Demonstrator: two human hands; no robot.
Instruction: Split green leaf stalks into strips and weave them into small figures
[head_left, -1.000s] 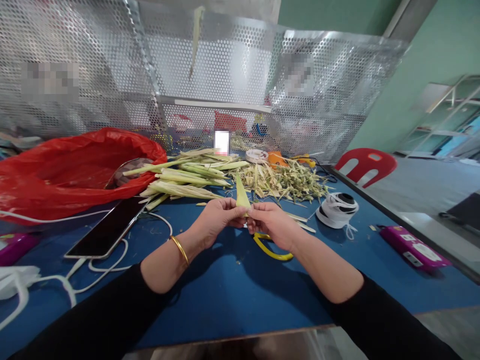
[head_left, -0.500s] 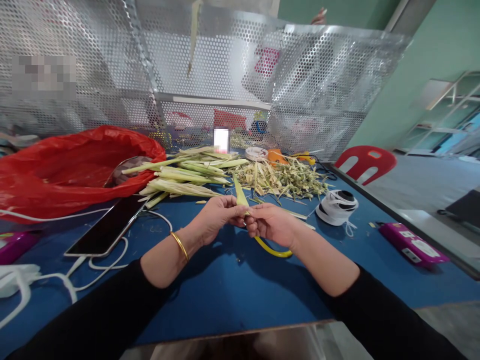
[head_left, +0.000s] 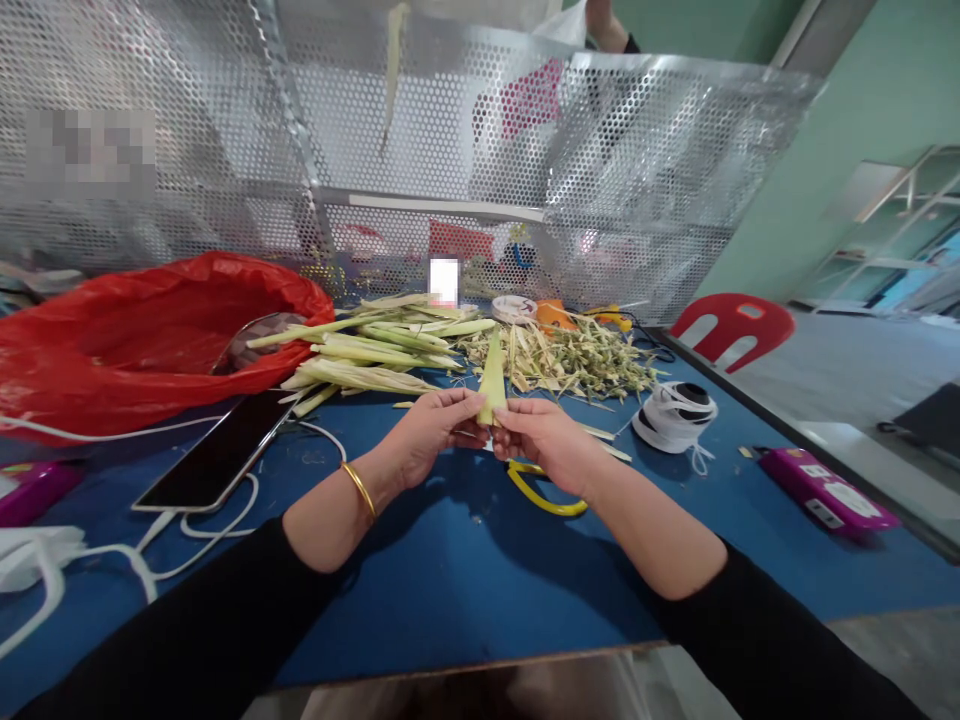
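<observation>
1. Pale leaf strip (head_left: 492,385): mid-view, held above the counter (head_left: 480,600), narrow tip to 12 o'clock, broad end nearest person. Looks thin, so prob. splits lengthwise if tension is uneven.
2. L hand (head_left: 439,430), approx. 8 o'clock of strip: thumb + fingertips pinched on its L edge, rest of fingers curled. Too hard a squeeze might crease it.
3. R hand (head_left: 536,435), approx. 4 o'clock: same sort of pinch, R edge, near broad end. If hands spread w/ strip taut, a tear could start there.
4. Yellow handle loop (head_left: 559,511), 5 o'clock, on counter, partly behind R hand; contact can't tell. A dropped R wrist might knock it.
5. Leaf pile (head_left: 375,350), 10 o'clock, & scrap heap (head_left: 562,360), 2 o'clock: strip's tip overlaps them in view, touching or not unclear. A dip of the tip could pick up bits or bend it.
6. White spool (head_left: 667,425), 3–4 o'clock, loose end trailing: an outward R forearm sweep might snag it & topple spool.
7. Phone (head_left: 221,460), 8–9 o'clock, w/ white cable (head_left: 253,491) looping near L sleeve: elbow swing could tug it.
8. Red bag (head_left: 97,400), 9–10 o'clock: stalk ends lie over its edge, so shifting bag might drag pile.
</observation>
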